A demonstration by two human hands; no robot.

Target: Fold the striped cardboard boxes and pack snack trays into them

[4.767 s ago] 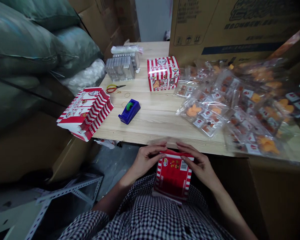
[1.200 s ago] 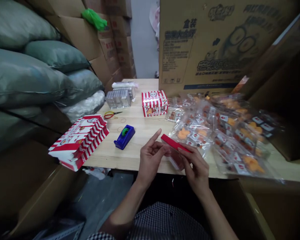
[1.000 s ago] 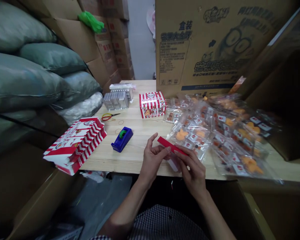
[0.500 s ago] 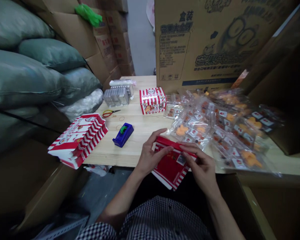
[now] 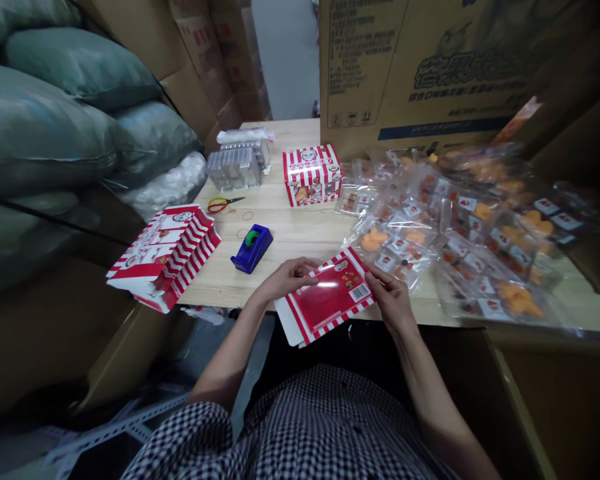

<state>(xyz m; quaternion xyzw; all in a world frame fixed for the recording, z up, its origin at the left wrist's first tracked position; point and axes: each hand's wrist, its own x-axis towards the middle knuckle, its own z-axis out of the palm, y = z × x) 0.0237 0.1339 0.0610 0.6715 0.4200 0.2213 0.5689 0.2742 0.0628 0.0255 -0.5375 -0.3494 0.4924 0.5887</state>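
Observation:
A red-and-white striped carton, with a barcode on its red face, is held at the table's front edge. My left hand grips its upper left side, thumb on the red face and fingers behind. At the right end, my right hand is closed on the carton's edge, its fingers partly hidden. A white flap hangs at the lower left. Beyond my left hand lies a blue tape dispenser with a green core. Just past my right hand are clear bags of orange pieces and small labelled packets.
Flattened striped cartons are stacked at the table's left. A made-up striped box stands at the back, with scissors and clear plastic cases to its left. A large cardboard box rises behind. Filled sacks line the left side.
The carton has turned in my hands, its barcode end now at the right and its red face showing more fully. My left hand has shifted left along it. The view has tilted downward.

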